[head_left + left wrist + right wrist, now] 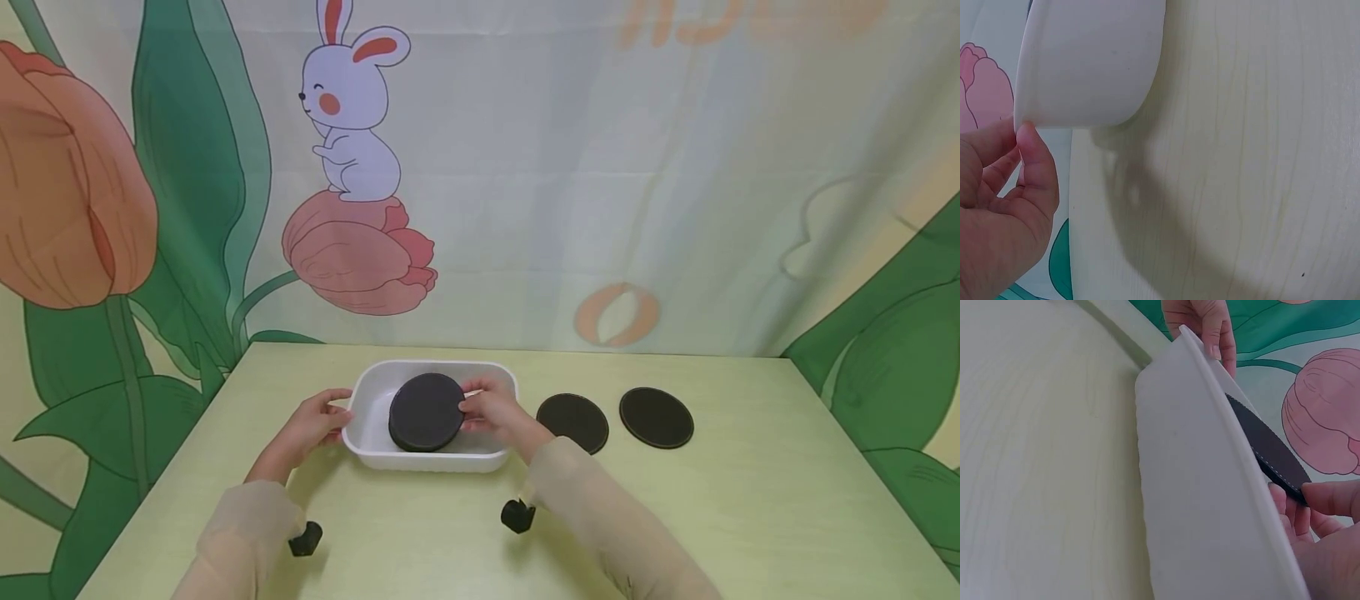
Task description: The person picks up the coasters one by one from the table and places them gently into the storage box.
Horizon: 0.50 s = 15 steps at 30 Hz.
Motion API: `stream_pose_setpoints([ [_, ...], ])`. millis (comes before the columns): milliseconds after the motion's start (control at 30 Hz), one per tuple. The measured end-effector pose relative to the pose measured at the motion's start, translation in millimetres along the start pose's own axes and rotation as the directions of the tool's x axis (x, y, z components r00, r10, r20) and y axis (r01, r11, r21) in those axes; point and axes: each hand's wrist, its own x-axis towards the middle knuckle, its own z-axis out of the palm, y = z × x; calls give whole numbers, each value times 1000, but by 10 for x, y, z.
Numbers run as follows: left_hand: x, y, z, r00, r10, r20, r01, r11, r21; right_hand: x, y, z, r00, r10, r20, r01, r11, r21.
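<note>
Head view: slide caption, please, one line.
Right hand pinches a black disc at the white tray the left hand grips; two more discs lie on the table.

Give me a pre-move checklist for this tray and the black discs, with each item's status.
1. Left hand has the white tray: ok, thumb and fingers pinch its rim at the left end.
2. Right hand has the black disc: ok, pinched at its right edge.
3. Tray upright on the table: ok.
4. Held disc flat on the tray floor: cannot tell, its underside is hidden.
5. All visible discs at the tray: not ok, the nearer loose disc and farther loose disc lie on the table.
</note>
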Motion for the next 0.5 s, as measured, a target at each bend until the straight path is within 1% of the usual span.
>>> stream_pose_setpoints([
  [100,-11,2,3,1000,1,-3,-1,1000,-10,32,37,56,999,27,-20,-26,999,35],
  [267,-22,-8,-3,1000,30,5,-30,999,-20,68,70,132,997,64,-53,-60,996,62],
  [333,-23,-11,-9,999,44,9,-44,999,-18,79,76,160,996,70,-64,-66,996,63],
  [500,-16,-8,-5,999,44,7,-44,999,-10,110,98,214,994,74,-85,-70,996,56],
])
